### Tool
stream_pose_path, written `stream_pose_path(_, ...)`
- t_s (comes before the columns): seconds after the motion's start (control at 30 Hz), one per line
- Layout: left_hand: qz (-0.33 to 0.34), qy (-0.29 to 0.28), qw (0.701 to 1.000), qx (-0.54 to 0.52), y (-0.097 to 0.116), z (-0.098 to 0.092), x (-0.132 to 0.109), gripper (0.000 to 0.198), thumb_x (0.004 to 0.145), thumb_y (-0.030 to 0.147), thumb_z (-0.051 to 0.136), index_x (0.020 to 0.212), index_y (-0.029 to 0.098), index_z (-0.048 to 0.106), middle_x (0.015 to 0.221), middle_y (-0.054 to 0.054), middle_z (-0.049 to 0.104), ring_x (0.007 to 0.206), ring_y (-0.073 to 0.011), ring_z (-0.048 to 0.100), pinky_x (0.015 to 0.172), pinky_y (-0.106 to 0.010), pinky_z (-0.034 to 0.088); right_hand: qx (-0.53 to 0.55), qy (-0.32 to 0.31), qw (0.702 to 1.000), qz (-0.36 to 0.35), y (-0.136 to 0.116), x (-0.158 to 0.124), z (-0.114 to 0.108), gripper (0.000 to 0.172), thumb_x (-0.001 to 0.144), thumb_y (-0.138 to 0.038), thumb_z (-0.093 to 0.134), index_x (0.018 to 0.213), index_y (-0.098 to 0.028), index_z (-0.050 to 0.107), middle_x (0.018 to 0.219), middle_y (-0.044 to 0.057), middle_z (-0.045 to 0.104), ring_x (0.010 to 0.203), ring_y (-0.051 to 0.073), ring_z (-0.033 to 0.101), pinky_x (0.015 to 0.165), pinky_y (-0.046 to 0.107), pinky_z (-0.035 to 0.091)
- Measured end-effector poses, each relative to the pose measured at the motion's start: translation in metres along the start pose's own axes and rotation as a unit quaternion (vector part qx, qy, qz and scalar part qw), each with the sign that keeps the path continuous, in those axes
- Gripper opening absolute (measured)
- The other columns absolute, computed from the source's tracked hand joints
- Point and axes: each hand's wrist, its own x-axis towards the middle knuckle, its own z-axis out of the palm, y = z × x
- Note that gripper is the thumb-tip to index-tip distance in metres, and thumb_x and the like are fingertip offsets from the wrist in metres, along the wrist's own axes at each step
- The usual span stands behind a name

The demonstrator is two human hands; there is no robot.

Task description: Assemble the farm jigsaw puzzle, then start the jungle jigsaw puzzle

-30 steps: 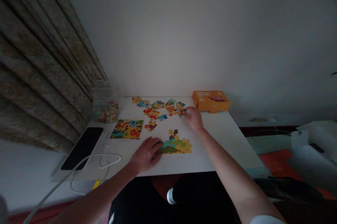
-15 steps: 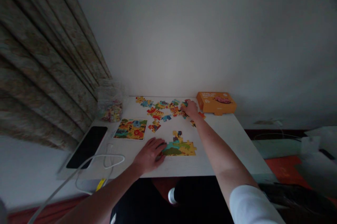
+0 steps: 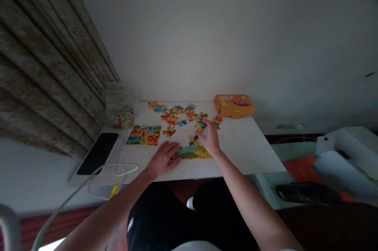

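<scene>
A pale wall fills the view behind the white table (image 3: pixel 236 156), and from my remote seat I look down on it through the head camera. At far left hangs a patterned curtain (image 3: pixel 50 62). On the table's left end lie a black tablet (image 3: pixel 97 153) and a looping white cable (image 3: pixel 126 167). Beyond them sits a clear plastic bag (image 3: pixel 120 112) with colourful contents, and nearer the middle lies a finished jigsaw puzzle (image 3: pixel 143 135) showing a bright animal scene.

The left hand (image 3: pixel 162 159) rests flat on the table, its fingers (image 3: pixel 173 150) spread, their tips at the left edge of a partly joined puzzle section (image 3: pixel 191 153). Loose jigsaw pieces (image 3: pixel 180 114) are scattered beyond that section, toward the far edge. The right hand (image 3: pixel 209 137) reaches over the section's far side, with its fingers (image 3: pixel 206 126) just beside a jigsaw piece (image 3: pixel 201 127); I cannot tell whether they pinch it. To the right, an orange cardboard box (image 3: pixel 234 106) sits at the far edge of the table. Further right, past the table, lies a red mat (image 3: pixel 301 167).
</scene>
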Motion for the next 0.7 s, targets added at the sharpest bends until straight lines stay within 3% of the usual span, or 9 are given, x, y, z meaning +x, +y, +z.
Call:
stream_pose_path(0.1,-0.088,0.083,0.989,-0.084,0.014,0.009,0.008,0.031,0.098,0.038,0.054,0.123,0.024,0.066,0.125,-0.01,0.07,0.12,-0.0251,0.064,0.109,-0.046,0.051,0.023,0.001,1.0,0.013,-0.016,-0.029,-0.005,0.051,0.089,-0.037,0.069,0.136,-0.023,0.052,0.13,0.013,0.063,0.124,0.029,0.056,0.108,0.047,0.045)
stream_pose_path(0.17,-0.15,0.135,0.965,-0.166,0.03,0.021,0.018,0.03,0.098,0.04,0.054,0.121,0.023,0.064,0.12,-0.01,0.071,0.112,-0.023,0.068,0.099,-0.041,0.057,0.039,0.014,0.999,0.023,-0.025,-0.043,-0.006,0.05,0.09,-0.038,0.068,0.135,-0.023,0.052,0.131,0.014,0.063,0.124,0.028,0.057,0.107,0.047,0.047)
stream_pose_path(0.33,-0.253,0.182,0.87,-0.383,0.07,0.055,0.048,0.032,0.092,0.041,0.062,0.117,0.02,0.06,0.113,-0.009,0.073,0.102,-0.0192,0.07,0.09,-0.034,0.058,0.056,0.048,0.997,0.033,-0.041,-0.068,0.001,0.042,0.091,-0.027,0.061,0.132,-0.023,0.054,0.128,0.014,0.063,0.122,0.027,0.058,0.106,0.049,0.049)
stream_pose_path(0.43,-0.286,0.185,0.823,-0.455,0.083,0.065,0.059,0.031,0.086,0.041,0.067,0.107,0.018,0.065,0.099,-0.007,0.074,0.09,-0.0181,0.07,0.08,-0.029,0.056,0.078,0.086,0.993,0.011,-0.044,-0.076,0.006,0.044,0.088,-0.018,0.06,0.131,-0.025,0.055,0.127,0.011,0.063,0.122,0.026,0.058,0.106,0.049,0.05)
stream_pose_path(0.5,-0.303,0.2,0.806,-0.467,0.084,0.065,0.062,0.029,0.081,0.04,0.07,0.098,0.017,0.067,0.088,-0.004,0.072,0.08,-0.0166,0.067,0.072,-0.027,0.054,0.101,0.093,0.99,-0.014,-0.044,-0.077,0.007,0.045,0.087,-0.017,0.062,0.132,-0.025,0.055,0.127,0.01,0.063,0.123,0.025,0.057,0.105,0.047,0.05)
stream_pose_path(0.6,-0.312,0.226,0.795,-0.469,0.073,0.056,0.064,0.024,0.078,0.038,0.07,0.091,0.017,0.067,0.082,-0.001,0.07,0.075,-0.015,0.064,0.07,-0.026,0.052,0.099,0.057,0.993,-0.037,-0.037,-0.073,0.003,0.046,0.088,-0.025,0.068,0.132,-0.024,0.055,0.128,0.011,0.063,0.122,0.026,0.058,0.106,0.047,0.049)
stream_pose_path(0.7,-0.298,0.216,0.82,-0.437,0.045,0.038,0.067,0.023,0.079,0.035,0.068,0.094,0.018,0.068,0.082,0.0,0.069,0.072,-0.0141,0.063,0.068,-0.026,0.052,0.046,0.002,0.999,-0.027,-0.026,-0.068,-0.004,0.043,0.09,-0.04,0.072,0.127,-0.022,0.059,0.124,0.012,0.066,0.119,0.029,0.06,0.103,0.048,0.048)
